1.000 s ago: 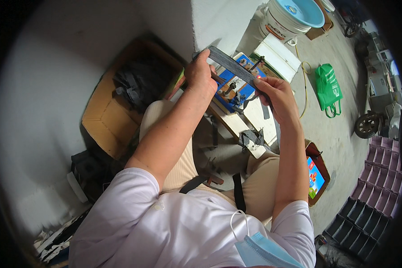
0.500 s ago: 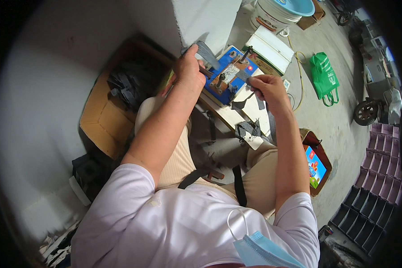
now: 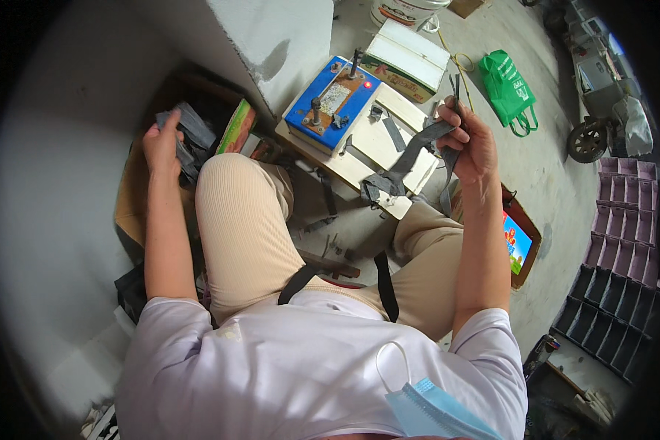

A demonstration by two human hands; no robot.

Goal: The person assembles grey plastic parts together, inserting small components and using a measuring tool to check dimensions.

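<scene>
At the left, my left hand [image 3: 161, 149] is closed on a dark grey fabric piece [image 3: 196, 130], above an open cardboard box [image 3: 128, 209] that holds more dark cloth. My right hand [image 3: 477, 152] is raised over the right side of a white work board [image 3: 374, 150]. Its fingers pinch a long grey fabric strip [image 3: 416, 147]; the strip runs down to a crumpled grey bundle [image 3: 378, 188] at the board's near corner. A blue box-shaped device [image 3: 335, 99] with metal posts and a lit red light stands on the board's left part. One short grey strip [image 3: 394, 134] lies flat beside it.
Behind the board sits a white-topped carton [image 3: 407, 55], with a white bucket [image 3: 407, 11] beyond. A green bag [image 3: 506, 92] lies on the floor at right. A wall corner [image 3: 279, 44] rises behind the device. Near my right knee is an open box [image 3: 528, 257].
My left hand has moved from the blue device to the box at left, carrying fabric. My right hand has left the device and lifted up and right, drawing out a strip. The view has shifted.
</scene>
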